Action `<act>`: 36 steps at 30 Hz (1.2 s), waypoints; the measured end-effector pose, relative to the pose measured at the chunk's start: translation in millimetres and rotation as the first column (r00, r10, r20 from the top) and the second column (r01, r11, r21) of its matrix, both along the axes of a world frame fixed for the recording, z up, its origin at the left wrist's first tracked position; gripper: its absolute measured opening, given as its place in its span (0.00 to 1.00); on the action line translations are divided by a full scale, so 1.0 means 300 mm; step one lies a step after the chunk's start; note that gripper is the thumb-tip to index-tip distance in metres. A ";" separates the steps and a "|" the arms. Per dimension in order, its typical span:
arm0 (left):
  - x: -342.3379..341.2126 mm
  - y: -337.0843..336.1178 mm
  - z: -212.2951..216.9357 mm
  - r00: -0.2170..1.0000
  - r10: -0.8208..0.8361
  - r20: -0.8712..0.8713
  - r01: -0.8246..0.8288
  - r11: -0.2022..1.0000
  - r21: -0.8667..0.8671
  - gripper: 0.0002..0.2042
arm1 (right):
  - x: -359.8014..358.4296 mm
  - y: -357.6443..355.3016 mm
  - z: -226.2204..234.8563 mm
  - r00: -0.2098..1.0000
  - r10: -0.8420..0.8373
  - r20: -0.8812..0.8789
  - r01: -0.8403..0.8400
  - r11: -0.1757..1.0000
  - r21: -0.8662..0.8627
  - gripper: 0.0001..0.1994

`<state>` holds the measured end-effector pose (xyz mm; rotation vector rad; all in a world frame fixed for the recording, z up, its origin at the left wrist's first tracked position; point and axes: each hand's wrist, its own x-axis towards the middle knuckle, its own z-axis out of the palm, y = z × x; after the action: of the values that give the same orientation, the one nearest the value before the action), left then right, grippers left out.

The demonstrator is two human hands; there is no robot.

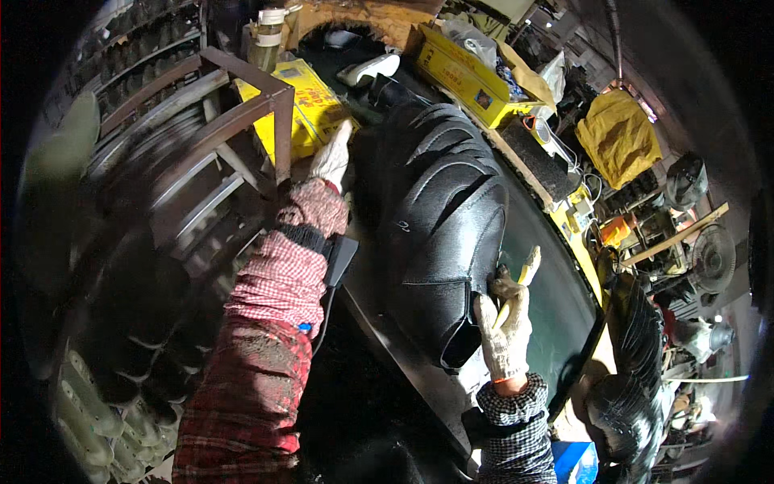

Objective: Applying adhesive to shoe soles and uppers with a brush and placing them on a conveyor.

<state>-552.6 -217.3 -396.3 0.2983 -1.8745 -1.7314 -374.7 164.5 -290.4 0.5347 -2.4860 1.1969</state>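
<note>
A long row of nested black leather shoe uppers (443, 222) lies on a dark green conveyor-like surface (556, 274). My left hand (330, 157), in a white knit glove, is stretched out flat with its fingers pointing away, between the row's far left side and a yellow box (310, 105). At the near right end of the row, my right hand (506, 327), also gloved, has its fingers curled beside the nearest upper's opening. A slim pale-yellow piece (530, 264) sticks out past those fingers; what it is I cannot make out. Dark smudges mark the glove's fingertips.
A brown metal frame (278, 121) stands close to my left forearm. Beyond the row are a white shoe-shaped piece (369, 69) and a lidded jar (268, 39). A yellow tray (472, 77) holds bags at the far right. More black uppers (633, 379) are piled at the right.
</note>
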 end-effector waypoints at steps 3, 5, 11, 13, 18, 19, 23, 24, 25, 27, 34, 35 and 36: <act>-0.008 0.031 -0.020 0.700 -0.419 -0.578 0.559 0.825 0.079 0.29 | 0.021 -0.011 0.018 0.986 0.003 0.168 0.010 0.997 -0.075 0.11; 0.185 0.291 0.317 0.896 -0.443 -0.017 0.293 0.562 0.774 0.22 | 0.006 0.047 -0.005 0.980 -0.069 0.185 0.093 0.988 -0.120 0.12; 0.385 0.347 0.335 0.938 -0.195 -0.287 0.267 0.934 0.239 0.17 | 0.021 0.098 -0.112 0.995 0.098 0.000 -0.091 0.925 -0.368 0.12; 0.368 0.306 0.237 0.965 -0.115 -0.235 0.175 0.951 0.253 0.17 | 0.034 0.068 -0.085 0.992 0.124 -0.015 -0.124 0.956 -0.265 0.11; 0.543 0.324 0.192 0.885 0.457 0.086 -0.449 0.888 -0.097 0.37 | -0.015 -0.032 0.018 0.961 0.250 -0.113 -0.233 0.961 0.146 0.19; 0.541 0.328 0.134 0.814 0.568 -0.126 -0.580 0.781 -0.230 0.31 | -0.018 -0.047 0.033 0.953 0.287 -0.094 -0.274 0.952 0.133 0.18; 0.572 0.314 0.136 0.789 0.601 -0.125 -0.613 0.756 -0.231 0.28 | 0.002 -0.055 0.048 0.963 0.269 -0.019 -0.267 0.962 0.057 0.17; 0.573 0.315 0.164 0.805 0.592 -0.047 -0.590 0.788 -0.178 0.29 | 0.011 -0.055 0.056 0.970 0.243 -0.007 -0.242 0.968 0.067 0.16; 0.578 0.312 0.188 0.817 0.576 0.028 -0.569 0.813 -0.121 0.30 | 0.016 -0.053 0.057 0.967 0.256 -0.011 -0.255 0.965 0.063 0.16; 0.554 0.320 0.190 0.809 0.587 0.010 -0.581 0.803 -0.134 0.30 | -0.005 -0.023 0.023 0.971 0.232 -0.059 -0.230 0.972 0.045 0.16; 0.604 0.303 0.181 0.997 0.068 0.031 -0.069 0.680 0.730 0.22 | -0.005 -0.008 0.016 0.982 0.189 0.023 -0.189 0.981 -0.035 0.16; 0.622 0.289 0.174 0.995 0.093 0.040 -0.092 0.679 0.729 0.22 | 0.006 -0.031 0.039 0.970 0.235 0.061 -0.231 0.971 -0.063 0.14; 0.590 0.284 0.146 0.985 0.168 -0.038 -0.118 0.820 0.560 0.22 | -0.023 -0.040 0.022 0.947 0.307 -0.090 -0.308 0.951 0.013 0.14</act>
<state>-375.5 -132.1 -352.4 0.5611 -1.2090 -2.1154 -381.6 152.6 -283.8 0.9842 -2.3843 1.2510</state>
